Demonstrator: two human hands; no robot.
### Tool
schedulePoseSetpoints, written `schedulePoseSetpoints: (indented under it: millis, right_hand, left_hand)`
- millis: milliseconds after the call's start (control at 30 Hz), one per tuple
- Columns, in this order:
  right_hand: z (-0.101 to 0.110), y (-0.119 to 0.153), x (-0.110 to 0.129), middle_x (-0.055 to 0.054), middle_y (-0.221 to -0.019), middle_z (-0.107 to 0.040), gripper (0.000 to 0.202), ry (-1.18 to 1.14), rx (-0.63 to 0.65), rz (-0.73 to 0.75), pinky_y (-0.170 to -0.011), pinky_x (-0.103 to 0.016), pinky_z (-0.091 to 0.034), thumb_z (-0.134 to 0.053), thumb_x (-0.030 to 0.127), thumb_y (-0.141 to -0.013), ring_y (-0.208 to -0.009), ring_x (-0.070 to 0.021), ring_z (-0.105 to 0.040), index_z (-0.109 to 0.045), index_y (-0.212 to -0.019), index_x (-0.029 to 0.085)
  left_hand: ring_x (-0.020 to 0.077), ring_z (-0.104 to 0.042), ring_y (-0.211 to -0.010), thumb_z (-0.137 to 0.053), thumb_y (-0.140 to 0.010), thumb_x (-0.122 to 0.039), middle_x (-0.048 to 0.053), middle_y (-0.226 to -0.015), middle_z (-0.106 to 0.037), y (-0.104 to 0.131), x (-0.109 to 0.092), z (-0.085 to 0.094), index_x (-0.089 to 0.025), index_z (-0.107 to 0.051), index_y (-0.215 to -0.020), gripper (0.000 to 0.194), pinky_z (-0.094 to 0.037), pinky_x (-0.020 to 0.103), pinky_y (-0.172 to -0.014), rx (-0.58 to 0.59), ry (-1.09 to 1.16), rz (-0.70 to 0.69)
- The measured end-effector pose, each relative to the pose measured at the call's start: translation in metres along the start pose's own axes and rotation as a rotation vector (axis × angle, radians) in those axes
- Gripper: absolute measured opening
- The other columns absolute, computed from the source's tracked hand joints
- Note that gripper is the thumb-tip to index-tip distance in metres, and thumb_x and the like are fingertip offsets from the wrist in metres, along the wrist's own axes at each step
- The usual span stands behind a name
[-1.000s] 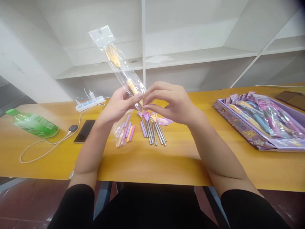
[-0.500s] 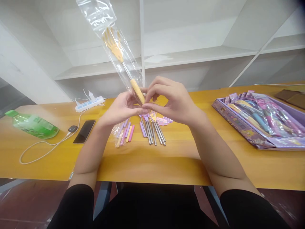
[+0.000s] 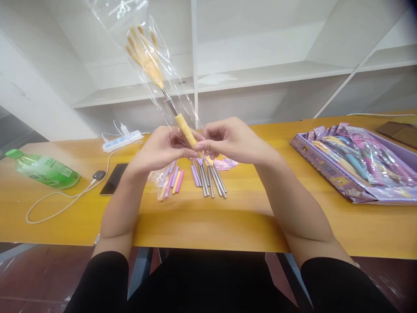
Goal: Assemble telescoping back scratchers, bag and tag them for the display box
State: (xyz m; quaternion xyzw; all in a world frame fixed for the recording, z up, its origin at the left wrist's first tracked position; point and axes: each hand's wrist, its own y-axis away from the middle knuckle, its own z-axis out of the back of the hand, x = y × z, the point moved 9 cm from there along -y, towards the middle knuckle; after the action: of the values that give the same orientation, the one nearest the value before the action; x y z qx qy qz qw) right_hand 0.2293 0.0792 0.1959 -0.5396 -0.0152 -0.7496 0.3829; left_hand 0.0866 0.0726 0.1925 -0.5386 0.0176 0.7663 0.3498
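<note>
A yellow back scratcher with a hand-shaped head, metal rod and yellow handle is held up at a tilt, head to the upper left. A clear plastic bag surrounds it. My left hand is closed around the lower handle. At the handle's bottom end, the thumb and fingers of my right hand pinch together on the bagged end. Below my hands lie several metal rods with hand-shaped heads. Beside them are several purple, yellow and pink handles, some with clear plastic over them.
To the right sits a purple display box of packaged back scratchers. Pink-purple cards lie behind the rods. At left are a green bottle, a phone, a cable and a power strip. White shelving rises behind the table.
The back scratcher has shifted slightly left, its head now nearer and larger in view. My right hand has moved lower, its fingers curled closer around the handle's bottom end.
</note>
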Motion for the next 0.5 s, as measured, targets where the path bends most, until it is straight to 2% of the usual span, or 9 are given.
schedulePoseSetpoints:
  millis: [167,367,500]
  right_hand:
    - [0.0007,0.0004,-0.0002,-0.001,-0.069,-0.071,0.042,0.031,0.035,0.027,-0.057,-0.027,-0.047,-0.086,0.056,-0.094,-0.062,-0.0134,-0.066,-0.075,-0.081,0.018]
    - [-0.0003,0.0013,0.0060,0.000,-0.076,-0.075,0.036,0.097,0.072,0.084,-0.063,-0.027,-0.050,-0.077,0.054,-0.102,-0.064,-0.0123,-0.067,-0.083,-0.091,0.020]
    - [0.0066,0.0006,0.0007,-0.002,-0.072,-0.074,0.037,0.074,-0.027,0.035,-0.059,-0.028,-0.049,-0.084,0.053,-0.097,-0.060,-0.0127,-0.066,-0.082,-0.086,0.018]
  left_hand:
    - [0.0264,-0.085,-0.095,-0.098,-0.087,-0.034,0.008,-0.105,-0.087,-0.0006,0.0021,0.0016,-0.024,-0.089,-0.116,0.032,-0.072,0.036,-0.088,0.000,0.011,-0.010]
    - [0.0265,-0.085,-0.093,-0.098,-0.086,-0.045,0.009,-0.108,-0.087,0.0012,-0.0006,0.0072,-0.023,-0.089,-0.106,0.031,-0.072,0.036,-0.084,-0.024,-0.029,-0.025]
    - [0.0261,-0.084,-0.094,-0.092,-0.093,-0.048,0.011,-0.113,-0.087,0.0024,-0.0047,0.0072,-0.022,-0.088,-0.111,0.032,-0.072,0.036,-0.085,0.009,-0.046,-0.022]
